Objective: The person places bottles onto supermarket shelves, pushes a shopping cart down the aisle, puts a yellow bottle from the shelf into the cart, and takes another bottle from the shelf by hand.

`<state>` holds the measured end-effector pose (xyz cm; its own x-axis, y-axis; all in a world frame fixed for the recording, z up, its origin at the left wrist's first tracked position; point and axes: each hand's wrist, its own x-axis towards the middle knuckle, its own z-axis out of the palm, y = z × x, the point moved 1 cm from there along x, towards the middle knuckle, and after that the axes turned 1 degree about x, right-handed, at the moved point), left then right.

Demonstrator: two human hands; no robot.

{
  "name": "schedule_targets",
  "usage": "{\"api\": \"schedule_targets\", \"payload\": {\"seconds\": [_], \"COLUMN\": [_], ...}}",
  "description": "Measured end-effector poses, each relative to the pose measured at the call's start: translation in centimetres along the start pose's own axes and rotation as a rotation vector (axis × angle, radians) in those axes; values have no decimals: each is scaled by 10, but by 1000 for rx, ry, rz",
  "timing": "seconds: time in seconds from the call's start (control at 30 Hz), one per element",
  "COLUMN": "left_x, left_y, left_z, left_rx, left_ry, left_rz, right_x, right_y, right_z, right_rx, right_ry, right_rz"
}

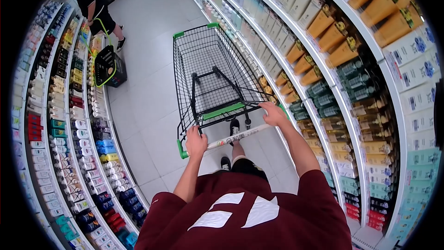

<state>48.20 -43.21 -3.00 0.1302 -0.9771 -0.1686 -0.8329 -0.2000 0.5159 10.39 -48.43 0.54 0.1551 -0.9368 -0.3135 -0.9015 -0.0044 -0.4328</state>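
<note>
White handle (238, 137): 和美 in dark print beside a small coloured mark; finer characters too small to read.
Hands: apart, left hand (196, 142) clamped on left end, right hand (274, 114) on right.
Cart (179, 71): black wire, green corners, ahead of maroon shirt (286, 231), near right-hand shelves.
Orange tubes (385, 7): yellow caps, shelved right; lettering illegible.
Black basket (110, 67): green handle, beside a person (88, 0), left.

One maroon short-sleeved shirt (222, 231), white block marking; black shorts (250, 168); dark shoes (225, 163), pale soles.
</note>
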Motion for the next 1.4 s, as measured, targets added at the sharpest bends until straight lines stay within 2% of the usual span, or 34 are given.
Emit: {"api": "schedule_targets", "payload": {"seconds": [0.23, 0.33, 0.7, 0.8, 1.07, 1.4], "left_x": [69, 98, 192, 216, 271, 350], "left_y": [23, 37, 68, 76, 71, 59], "left_z": [-2, -4, -9, -16, -25, -50], "left_rx": [-10, -18, 30, 40, 48, 39], "left_ry": [15, 36, 140, 101, 27, 33], "left_rz": [-81, -101, -198, -255, -276, -177], "right_x": [93, 124, 242, 266, 322, 397], "right_y": [24, 13, 16, 10, -5, -40], "right_z": [-20, -46, -91, -103, -120, -138], "right_rx": [-26, -4, -9, -35, -55, -21], "right_ry": [22, -28, -5, -16, 5, 51], "right_rz": [-167, -109, -207, -219, -260, -272]}}
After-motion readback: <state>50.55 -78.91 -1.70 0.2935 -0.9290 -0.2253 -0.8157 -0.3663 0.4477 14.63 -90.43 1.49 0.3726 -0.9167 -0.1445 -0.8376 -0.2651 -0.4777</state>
